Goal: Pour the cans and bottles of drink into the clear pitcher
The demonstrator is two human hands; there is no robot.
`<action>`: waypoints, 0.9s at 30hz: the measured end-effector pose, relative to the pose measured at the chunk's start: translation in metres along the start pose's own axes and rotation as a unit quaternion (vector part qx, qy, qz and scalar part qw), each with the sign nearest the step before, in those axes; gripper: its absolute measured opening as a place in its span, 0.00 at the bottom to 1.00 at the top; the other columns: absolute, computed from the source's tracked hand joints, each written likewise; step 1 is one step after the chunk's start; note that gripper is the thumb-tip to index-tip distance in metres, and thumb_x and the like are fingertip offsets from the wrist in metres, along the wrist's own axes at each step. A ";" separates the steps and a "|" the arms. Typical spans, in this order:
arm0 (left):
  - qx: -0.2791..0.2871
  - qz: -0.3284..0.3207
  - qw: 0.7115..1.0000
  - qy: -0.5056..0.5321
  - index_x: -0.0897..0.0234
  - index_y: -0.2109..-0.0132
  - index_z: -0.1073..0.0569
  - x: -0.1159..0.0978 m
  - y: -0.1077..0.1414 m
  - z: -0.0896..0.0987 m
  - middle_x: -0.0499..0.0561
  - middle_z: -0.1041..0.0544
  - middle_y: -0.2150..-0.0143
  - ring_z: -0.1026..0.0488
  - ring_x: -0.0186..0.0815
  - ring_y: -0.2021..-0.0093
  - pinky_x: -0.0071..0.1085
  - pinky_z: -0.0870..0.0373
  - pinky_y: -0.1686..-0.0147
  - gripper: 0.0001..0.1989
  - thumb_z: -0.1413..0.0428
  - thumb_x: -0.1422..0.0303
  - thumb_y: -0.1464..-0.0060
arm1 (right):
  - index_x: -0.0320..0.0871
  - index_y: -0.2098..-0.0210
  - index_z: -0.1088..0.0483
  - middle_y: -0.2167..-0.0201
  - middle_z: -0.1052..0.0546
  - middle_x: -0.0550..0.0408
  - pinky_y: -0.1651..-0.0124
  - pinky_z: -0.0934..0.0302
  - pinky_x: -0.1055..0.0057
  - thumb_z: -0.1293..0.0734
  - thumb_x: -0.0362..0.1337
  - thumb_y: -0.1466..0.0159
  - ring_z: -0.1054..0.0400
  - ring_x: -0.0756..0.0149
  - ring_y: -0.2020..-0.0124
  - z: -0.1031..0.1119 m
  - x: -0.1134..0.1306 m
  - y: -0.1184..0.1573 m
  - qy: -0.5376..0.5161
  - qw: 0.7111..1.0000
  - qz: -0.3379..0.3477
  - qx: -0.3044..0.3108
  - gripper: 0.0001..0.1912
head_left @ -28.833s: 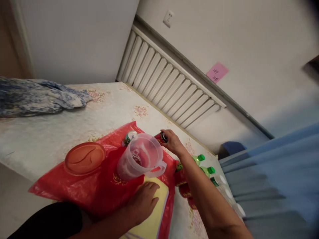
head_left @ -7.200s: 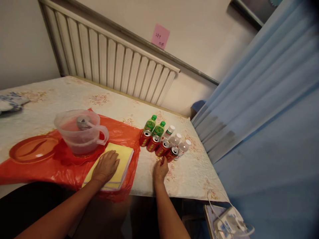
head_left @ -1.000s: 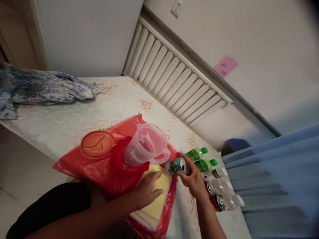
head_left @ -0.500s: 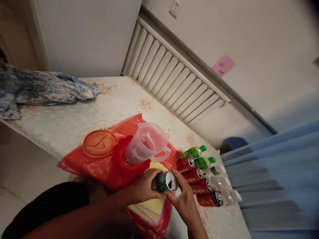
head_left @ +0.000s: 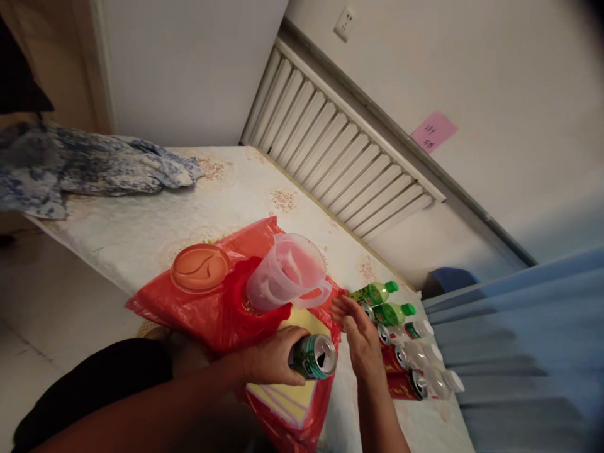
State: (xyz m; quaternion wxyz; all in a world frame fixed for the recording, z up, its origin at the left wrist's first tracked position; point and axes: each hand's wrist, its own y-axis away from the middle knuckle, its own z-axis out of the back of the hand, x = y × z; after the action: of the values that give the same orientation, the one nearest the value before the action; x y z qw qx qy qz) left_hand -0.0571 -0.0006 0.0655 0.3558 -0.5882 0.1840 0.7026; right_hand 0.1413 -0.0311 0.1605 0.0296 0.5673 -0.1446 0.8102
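A green can (head_left: 315, 357) with an opened top is gripped in my left hand (head_left: 274, 357), above yellow sheets (head_left: 287, 399) on a red plastic bag (head_left: 189, 318). My right hand (head_left: 359, 330) is apart from the can, just right of it, fingers stretched out and holding nothing. Beyond my hands, a clear pitcher (head_left: 287, 274) stands on the bag, its handle toward my right hand. An orange lid (head_left: 201, 267) lies left of the pitcher. Red cans (head_left: 406, 384) are lined up right of my right hand, which partly hides them.
Green-capped bottles (head_left: 375, 292) and white-capped clear bottles (head_left: 441, 382) stand beside the red cans. A patterned cloth (head_left: 113, 167) lies at the left of the table (head_left: 245, 195). Behind are a radiator (head_left: 340, 138) and, at right, a blue curtain (head_left: 528, 340).
My right hand has let go of the green can and moved right and up, its fingers now extended near the red cans. My left hand still holds the can. The view has shifted slightly.
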 end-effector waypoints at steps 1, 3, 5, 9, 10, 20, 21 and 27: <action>0.015 0.002 1.000 -0.001 0.62 0.43 0.31 -0.002 0.001 0.002 0.55 0.26 0.45 0.29 0.48 0.45 0.43 0.31 0.42 0.37 0.31 0.66 0.64 | 0.43 0.44 0.27 0.47 0.21 0.42 0.45 0.29 0.53 0.30 0.56 0.37 0.24 0.51 0.49 -0.004 0.001 -0.007 -0.014 1.000 0.000 0.010 0.29; 0.038 0.009 0.999 -0.002 0.62 0.46 0.29 -0.007 0.002 0.005 0.55 0.24 0.47 0.28 0.48 0.47 0.43 0.30 0.45 0.35 0.30 0.65 0.64 | 0.44 0.46 0.26 0.48 0.20 0.45 0.43 0.31 0.55 0.31 0.56 0.36 0.25 0.52 0.48 -0.015 0.004 -0.020 -0.019 0.999 0.000 0.049 0.27; 0.047 0.015 0.999 0.003 0.62 0.47 0.28 -0.010 0.004 0.010 0.54 0.24 0.49 0.27 0.48 0.49 0.42 0.29 0.47 0.34 0.31 0.64 0.64 | 0.45 0.51 0.24 0.52 0.19 0.47 0.43 0.33 0.58 0.33 0.54 0.34 0.26 0.54 0.49 -0.026 0.006 -0.029 -0.010 0.995 0.003 0.096 0.22; 0.056 0.024 0.998 0.013 0.62 0.46 0.28 -0.010 0.005 0.015 0.53 0.23 0.50 0.26 0.46 0.52 0.38 0.28 0.52 0.33 0.31 0.63 0.63 | 0.44 0.67 0.25 0.67 0.22 0.53 0.55 0.33 0.65 0.36 0.54 0.32 0.27 0.61 0.63 -0.046 0.002 -0.041 -0.051 0.990 0.004 0.131 0.20; 0.059 0.024 0.998 0.011 0.62 0.46 0.28 -0.009 0.006 0.016 0.53 0.23 0.50 0.25 0.46 0.52 0.38 0.28 0.52 0.34 0.31 0.63 0.63 | 0.44 0.69 0.26 0.71 0.24 0.55 0.58 0.34 0.66 0.36 0.54 0.33 0.29 0.63 0.67 -0.051 0.001 -0.044 -0.073 0.989 0.002 0.128 0.21; 0.111 0.027 0.993 -0.012 0.61 0.48 0.26 -0.017 0.008 0.026 0.52 0.22 0.51 0.25 0.47 0.53 0.38 0.27 0.53 0.33 0.31 0.61 0.65 | 0.46 0.79 0.40 0.83 0.43 0.67 0.71 0.44 0.72 0.29 0.53 0.39 0.47 0.72 0.79 -0.079 0.030 -0.066 -0.145 0.988 0.012 0.044 0.23; 0.111 0.027 0.993 -0.009 0.60 0.48 0.26 -0.018 0.009 0.028 0.52 0.22 0.50 0.25 0.47 0.52 0.38 0.27 0.53 0.33 0.31 0.61 0.65 | 0.46 0.79 0.40 0.83 0.44 0.67 0.72 0.45 0.72 0.29 0.53 0.39 0.48 0.72 0.80 -0.077 0.036 -0.068 -0.147 0.988 0.021 0.033 0.24; 0.100 0.011 0.995 -0.009 0.61 0.46 0.27 -0.016 0.006 0.032 0.54 0.23 0.49 0.25 0.48 0.51 0.39 0.27 0.52 0.36 0.31 0.61 0.65 | 0.46 0.79 0.40 0.84 0.44 0.68 0.75 0.45 0.74 0.27 0.55 0.42 0.48 0.74 0.82 -0.053 0.078 -0.077 -0.133 0.988 0.072 -0.030 0.26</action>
State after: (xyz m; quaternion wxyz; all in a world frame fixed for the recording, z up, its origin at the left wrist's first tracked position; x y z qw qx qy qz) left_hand -0.0829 0.0128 0.0879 0.4066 -0.5410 0.2564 0.6902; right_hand 0.0815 0.0473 0.2310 -0.0315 0.6566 -0.2125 0.7230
